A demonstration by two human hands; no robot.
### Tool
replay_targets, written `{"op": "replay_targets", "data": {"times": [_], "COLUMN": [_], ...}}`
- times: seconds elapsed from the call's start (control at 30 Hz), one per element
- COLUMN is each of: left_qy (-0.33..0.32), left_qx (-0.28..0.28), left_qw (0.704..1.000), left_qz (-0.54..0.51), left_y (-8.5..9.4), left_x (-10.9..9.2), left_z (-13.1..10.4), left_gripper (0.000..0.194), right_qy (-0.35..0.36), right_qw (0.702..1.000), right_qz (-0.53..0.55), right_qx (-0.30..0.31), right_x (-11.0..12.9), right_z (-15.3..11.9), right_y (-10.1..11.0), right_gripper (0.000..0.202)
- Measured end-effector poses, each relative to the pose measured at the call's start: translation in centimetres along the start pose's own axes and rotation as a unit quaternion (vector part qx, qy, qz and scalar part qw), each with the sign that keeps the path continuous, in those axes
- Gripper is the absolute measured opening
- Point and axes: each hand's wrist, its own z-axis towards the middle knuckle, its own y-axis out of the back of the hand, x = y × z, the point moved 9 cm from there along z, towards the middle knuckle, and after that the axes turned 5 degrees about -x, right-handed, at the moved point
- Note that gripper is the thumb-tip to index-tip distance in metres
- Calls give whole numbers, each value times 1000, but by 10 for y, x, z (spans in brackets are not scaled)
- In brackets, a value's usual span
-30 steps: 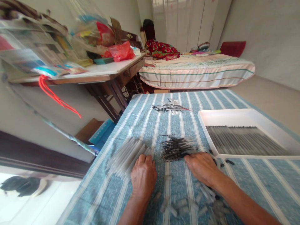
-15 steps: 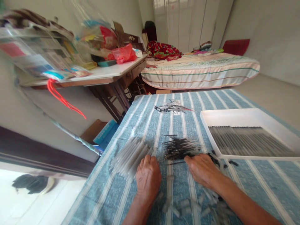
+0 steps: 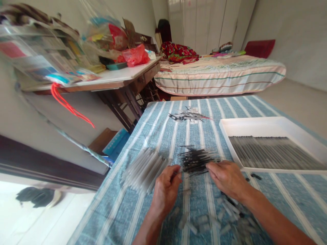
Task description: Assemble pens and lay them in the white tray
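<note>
My left hand (image 3: 167,187) is closed in a pinch between two piles. What its fingertips hold is too blurred to make out. On its left lies a pile of translucent white tubes (image 3: 144,170), like pen barrels. My right hand (image 3: 227,178) is also closed. Its fingertips touch the right edge of a pile of thin dark sticks (image 3: 195,160), like pen refills, and hide whatever is between them. Below my hands, small translucent caps (image 3: 203,219) lie scattered over the cloth.
A white tray (image 3: 258,126) at the right holds a row of grey, dark-tipped pens (image 3: 270,153). Small black pieces (image 3: 256,176) lie by its front edge. Farther back, loose thin parts (image 3: 187,116) rest on a paper label. The striped cloth (image 3: 163,127) covers the table.
My left hand has turned and shifted slightly right and up, away from the translucent tubes. My right hand has moved slightly right and up along the dark sticks.
</note>
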Motion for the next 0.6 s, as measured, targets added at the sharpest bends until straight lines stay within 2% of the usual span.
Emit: {"op": "replay_targets", "data": {"times": [0.17,0.5,0.6], "left_qy": [-32,-60,-64], "left_qx": [34,70,86], "left_qw": [999,996,994], "left_qz": [-10,-21,-21], "left_y": [-6,-15,-17], "left_x": [-10,-19,-22], "left_z": [-2,-5,-6], "left_gripper": [23,19,19], "right_qy": [-20,26,36], "right_qw": [996,988,988], "right_qz": [-26,-31,-33], "right_qx": [-84,-147,-150], "right_x": [-14,-9,-7], "right_z": [-1,-3,-4], "right_y": [17,25,27], "right_gripper": [28,26,25]}}
